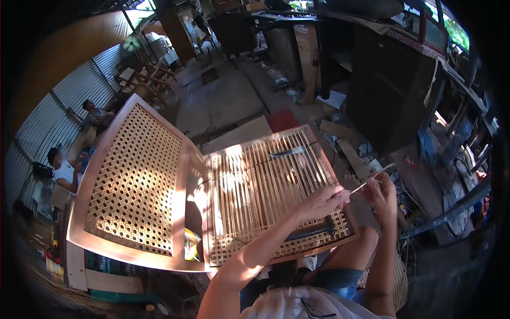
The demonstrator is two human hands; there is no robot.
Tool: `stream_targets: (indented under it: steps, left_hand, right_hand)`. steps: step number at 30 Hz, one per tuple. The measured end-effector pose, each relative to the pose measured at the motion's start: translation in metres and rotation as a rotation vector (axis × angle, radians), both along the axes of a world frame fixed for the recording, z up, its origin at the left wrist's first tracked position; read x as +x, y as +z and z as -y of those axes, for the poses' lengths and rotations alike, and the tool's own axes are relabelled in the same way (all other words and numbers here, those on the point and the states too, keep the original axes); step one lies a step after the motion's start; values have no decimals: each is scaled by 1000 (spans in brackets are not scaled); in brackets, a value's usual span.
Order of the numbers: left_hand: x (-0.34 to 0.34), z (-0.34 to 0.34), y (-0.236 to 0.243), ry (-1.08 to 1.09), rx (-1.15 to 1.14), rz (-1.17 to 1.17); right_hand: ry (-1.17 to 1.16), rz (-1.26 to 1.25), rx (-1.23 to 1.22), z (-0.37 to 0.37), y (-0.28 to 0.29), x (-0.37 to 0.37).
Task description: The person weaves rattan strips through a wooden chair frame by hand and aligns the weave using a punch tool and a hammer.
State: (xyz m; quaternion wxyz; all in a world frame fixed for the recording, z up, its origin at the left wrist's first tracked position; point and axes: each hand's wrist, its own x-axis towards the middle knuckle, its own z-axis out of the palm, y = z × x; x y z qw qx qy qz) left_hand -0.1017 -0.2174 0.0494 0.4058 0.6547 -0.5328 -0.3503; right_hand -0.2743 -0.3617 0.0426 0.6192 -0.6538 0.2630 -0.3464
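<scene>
A wooden chair frame lies tipped before me, its seat (313, 141) strung with pale cane strands and woven only along the near edge. My left hand (322, 202) hovers over the seat's near right corner, fingers pinched on a thin cane strand (372, 179). My right hand (383, 194) is just beyond the seat's right rail and pinches the same strand farther along; its free end points up and right. A dark tool (287, 153) rests on the strands near the seat's far rail. Another dark tool (313, 232) lies by the woven band under my left forearm.
The chair's back (133, 181), with finished open cane weave, spreads to the left. Two people (66, 170) sit at far left by a corrugated metal wall. Dark wooden furniture (388, 80) stands at the back right. Boards and scraps litter the concrete floor (223, 95).
</scene>
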Motion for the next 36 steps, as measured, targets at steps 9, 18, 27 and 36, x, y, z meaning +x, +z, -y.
stream_targets:
  steps: [9,18,27,36]
  left_hand:
    - [-3,-50,178,-105,-443,-233]
    - [45,-257,126,-262,-914,-362]
    - [-24,-287,94,260,-286,47]
    - [-55,-364,55,415,-34,-345]
  right_hand:
    - [-123,209,-1093,-60,165,-14]
    - [864,300,-312,59,174,-29]
    - [1462,21,-980,-106,166,92]
    - [1628,-185,-815,-105,156,123]
